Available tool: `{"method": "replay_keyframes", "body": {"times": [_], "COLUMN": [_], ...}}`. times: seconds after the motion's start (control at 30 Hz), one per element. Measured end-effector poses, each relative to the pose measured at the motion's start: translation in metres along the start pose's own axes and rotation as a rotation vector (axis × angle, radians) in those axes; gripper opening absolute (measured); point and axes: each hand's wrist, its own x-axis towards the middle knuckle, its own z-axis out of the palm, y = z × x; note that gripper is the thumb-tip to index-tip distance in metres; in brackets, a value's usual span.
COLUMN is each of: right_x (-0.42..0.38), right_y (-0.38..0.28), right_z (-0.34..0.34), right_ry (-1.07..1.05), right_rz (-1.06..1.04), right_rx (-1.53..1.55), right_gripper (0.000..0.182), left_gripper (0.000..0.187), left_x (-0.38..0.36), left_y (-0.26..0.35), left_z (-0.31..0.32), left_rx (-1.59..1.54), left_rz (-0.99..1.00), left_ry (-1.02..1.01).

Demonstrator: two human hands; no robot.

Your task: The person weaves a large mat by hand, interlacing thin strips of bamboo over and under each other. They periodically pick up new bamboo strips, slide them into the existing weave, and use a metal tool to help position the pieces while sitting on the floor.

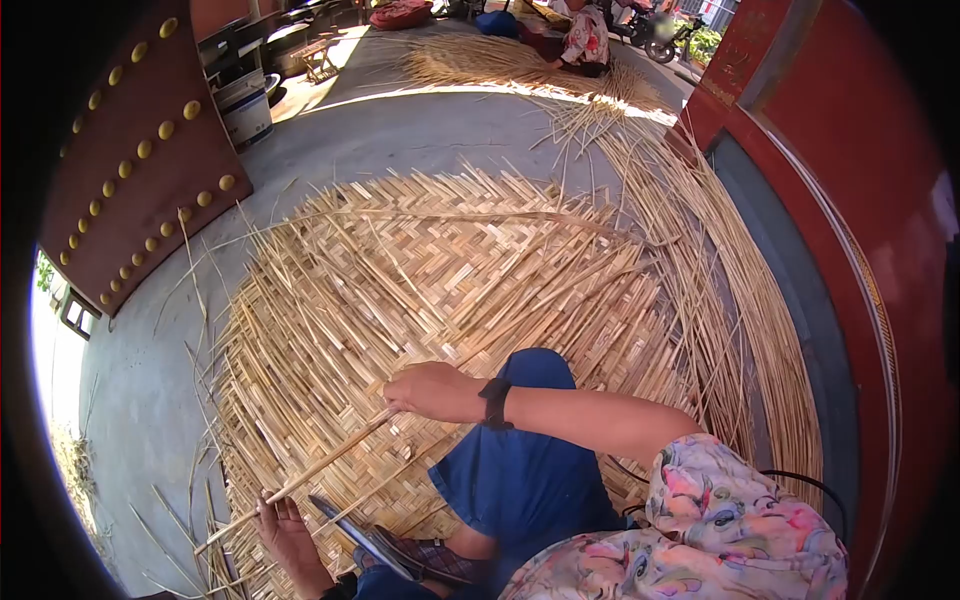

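Note:
A long reed strip (335, 455) runs slanting over the lower left of a woven reed mat (450, 265). At its upper end, my right hand (430, 390) pinches the strip; a dark band circles that wrist. Lower down, my left hand (287, 538) has its fingertips around the same strip, near its other end. The mat shows a zigzag weave in the middle, with many strips lying loose across its left and right parts. My bent knee (530, 450) in blue trousers rests over the mat, and a checked shoe (435, 553) is beside my left hand.
Long loose reeds (745, 290) lie along the right side, by a red door frame (780, 120). A studded red door (130, 150) stands at left. Farther back, another person (585, 40) sits by a reed pile (480, 60). A white bucket (245, 110) stands at the upper left.

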Motion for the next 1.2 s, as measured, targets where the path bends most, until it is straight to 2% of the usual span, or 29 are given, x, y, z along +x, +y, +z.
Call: {"method": "replay_keyframes", "body": {"times": [0.07,0.17,0.2,0.23,0.3,0.33,0.37,0.4,0.47,0.5,0.53,0.57,0.6,0.63,0.67,0.7,0.73,0.77,0.8,0.83,0.87,0.9,0.93,1.0,1.03,1.07,1.13,1.17,1.2], "right_x": [0.006,-0.008,-0.013,-0.008,-0.018,-0.028,-0.04,-0.054,-0.089,-0.114,-0.134,-0.147,-0.132,-0.134,-0.127,-0.125,-0.123,-0.119,-0.108,-0.1,-0.093,-0.098,-0.109,-0.152,-0.177,-0.194,-0.225,-0.239,-0.253], "right_y": [-0.008,-0.039,-0.019,-0.055,0.021,0.061,0.079,0.098,0.151,0.201,0.206,0.226,0.164,0.172,0.156,0.156,0.159,0.162,0.143,0.145,0.131,0.14,0.144,0.177,0.213,0.232,0.265,0.278,0.284], "right_z": [0.015,-0.016,-0.018,-0.088,-0.119,-0.146,-0.177,-0.194,-0.197,-0.182,-0.157,-0.13,-0.138,-0.117,-0.114,-0.117,-0.124,-0.132,-0.164,-0.193,-0.233,-0.269,-0.306,-0.353,-0.359,-0.356,-0.334,-0.316,-0.298], "right_ry": [0.062,-0.169,-0.257,-0.25,-0.113,-0.006,0.002,-0.024,-0.24,-0.362,-0.264,-0.296,-0.371,-0.465,-0.517,-0.374,-0.23,-0.086,0.161,0.473,0.779,1.086,1.345,1.664,1.791,1.845,1.863,1.823,1.777], "right_rz": [-0.022,0.009,-0.046,0.082,0.285,0.353,0.523,0.731,1.106,1.094,1.04,0.936,0.95,0.896,0.837,0.872,0.899,0.915,0.89,0.834,0.65,0.408,0.262,0.079,0.045,0.125,0.343,0.481,0.623], "right_rx": [-0.007,0.105,-0.186,-0.156,-0.387,-0.515,-0.609,-0.733,-0.556,-0.239,-0.072,0.072,0.116,-0.096,-0.109,0.048,0.204,0.361,0.537,0.842,0.85,0.975,0.948,1.099,1.116,1.134,1.12,1.089,1.057], "right_gripper": [0.02,0.023,0.03,0.04,0.047,0.05,0.056,0.074,0.115,0.132,0.136,0.13,0.114,0.082,0.045,0.038,0.031,0.026,0.025,0.023,0.02,0.019,0.02,0.021,0.022,0.024,0.03,0.035,0.04], "left_gripper": [0.028,0.027,0.026,0.027,0.03,0.029,0.029,0.029,0.028,0.028,0.028,0.028,0.028,0.028,0.028,0.029,0.027,0.027,0.027,0.027,0.027,0.027,0.027,0.028,0.029,0.037,0.036,0.035,0.031], "left_x": [-0.009,0.006,0.014,0.024,0.033,0.034,0.028,0.021,0.004,-0.007,-0.016,-0.026,-0.036,-0.045,-0.052,-0.056,-0.072,-0.088,-0.07,-0.084,-0.095,-0.102,-0.102,-0.083,-0.049,-0.023,0.026,0.047,0.045], "left_y": [-0.015,-0.01,-0.003,0.006,0.048,0.066,0.08,0.094,0.126,0.145,0.163,0.181,0.201,0.221,0.241,0.262,0.275,0.287,0.319,0.337,0.353,0.37,0.385,0.396,0.388,0.372,0.304,0.266,0.213], "left_z": [0.007,-0.02,-0.045,-0.076,-0.132,-0.154,-0.157,-0.159,-0.161,-0.161,-0.159,-0.157,-0.155,-0.152,-0.145,-0.137,-0.078,-0.02,-0.031,0.002,0.046,0.087,0.122,0.173,0.172,0.184,0.216,0.238,0.262], "left_rx": [0.049,0.035,0.037,0.067,0.066,0.066,0.065,0.071,0.064,0.065,0.063,0.065,0.068,0.075,0.091,0.143,0.705,1.23,1.189,1.253,1.32,1.387,1.461,1.58,1.499,1.42,0.717,0.347,0.292], "left_rz": [-0.051,-0.071,-0.024,0.013,0.042,0.067,0.091,0.124,0.195,0.23,0.264,0.295,0.32,0.34,0.352,0.377,0.643,0.932,1.15,1.22,1.255,1.279,1.312,1.38,1.415,1.438,0.984,0.814,0.736], "left_ry": [-0.077,-0.053,-0.03,-0.021,-0.202,-0.171,-0.108,-0.044,0.046,0.077,0.093,0.101,0.093,0.064,0.019,-0.049,-0.013,0.178,0.034,0.112,0.187,0.242,0.278,0.243,0.104,-0.037,-0.264,-0.282,-0.199]}}
